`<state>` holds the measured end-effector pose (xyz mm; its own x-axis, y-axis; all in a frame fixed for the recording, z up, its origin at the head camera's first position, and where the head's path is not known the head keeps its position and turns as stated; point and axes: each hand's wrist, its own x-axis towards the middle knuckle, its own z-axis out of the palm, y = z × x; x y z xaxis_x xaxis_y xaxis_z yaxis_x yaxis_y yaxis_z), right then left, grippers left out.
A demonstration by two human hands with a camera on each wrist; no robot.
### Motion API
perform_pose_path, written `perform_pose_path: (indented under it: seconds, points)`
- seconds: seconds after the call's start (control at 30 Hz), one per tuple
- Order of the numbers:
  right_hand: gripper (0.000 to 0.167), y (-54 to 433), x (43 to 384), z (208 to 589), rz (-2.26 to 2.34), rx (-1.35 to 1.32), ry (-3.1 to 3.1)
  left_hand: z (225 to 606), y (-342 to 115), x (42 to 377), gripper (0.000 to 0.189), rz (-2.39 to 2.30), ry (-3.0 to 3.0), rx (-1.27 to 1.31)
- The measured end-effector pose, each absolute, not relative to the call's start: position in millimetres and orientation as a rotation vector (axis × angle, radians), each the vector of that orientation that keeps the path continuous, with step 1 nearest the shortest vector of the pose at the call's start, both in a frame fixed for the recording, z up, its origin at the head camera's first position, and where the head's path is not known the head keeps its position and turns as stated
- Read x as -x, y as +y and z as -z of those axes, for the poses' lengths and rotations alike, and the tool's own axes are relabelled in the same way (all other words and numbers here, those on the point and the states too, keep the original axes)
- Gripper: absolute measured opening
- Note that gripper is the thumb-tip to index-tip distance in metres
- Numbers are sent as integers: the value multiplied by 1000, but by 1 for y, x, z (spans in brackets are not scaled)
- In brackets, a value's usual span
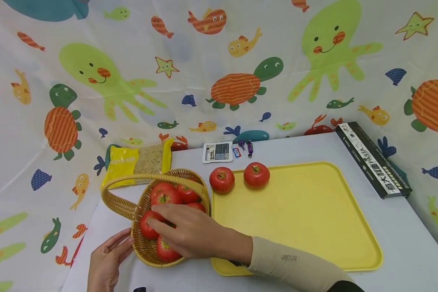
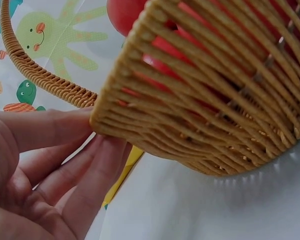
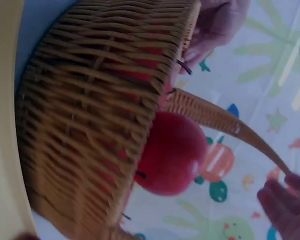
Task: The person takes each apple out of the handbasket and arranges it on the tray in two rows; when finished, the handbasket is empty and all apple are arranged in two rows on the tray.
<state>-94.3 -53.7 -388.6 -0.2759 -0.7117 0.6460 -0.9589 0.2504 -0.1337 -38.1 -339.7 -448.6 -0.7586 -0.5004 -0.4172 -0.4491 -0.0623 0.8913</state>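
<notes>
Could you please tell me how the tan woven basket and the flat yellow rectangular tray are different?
The tan woven basket is deep and has an arched handle; the flat yellow rectangular tray is smooth with a low rim. The basket holds several round red fruits; the tray has two, at its far left corner. Both stand on the white table.

The kind of room is unclear: a white table [image 1: 390, 231] stands against a cloth [image 1: 197, 52] printed with cartoon sea animals.

Beige right sleeve [image 1: 306, 265], small dark lettering [image 1: 289, 257] near the cuff [image 1: 255, 252], black cloth [image 1: 346, 286] above
</notes>
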Motion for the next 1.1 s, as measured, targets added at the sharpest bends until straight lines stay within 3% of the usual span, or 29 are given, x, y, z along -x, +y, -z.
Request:
perform_pose_path:
  seconds: [0.23, 0.37, 1.1]
  points:
    - [76, -79, 102, 401, -638, -1226, -2569, 448, -338, 40, 46, 1976, -2118, -1073]
    - [85, -88, 111, 409, -712, -1057, -2750, 448, -338, 40, 48, 1971, -2116, -1075]
    - [87, -110, 135, 437, -1549, -907, -2829, 450, -338, 37, 47, 1987, -2100, -1059]
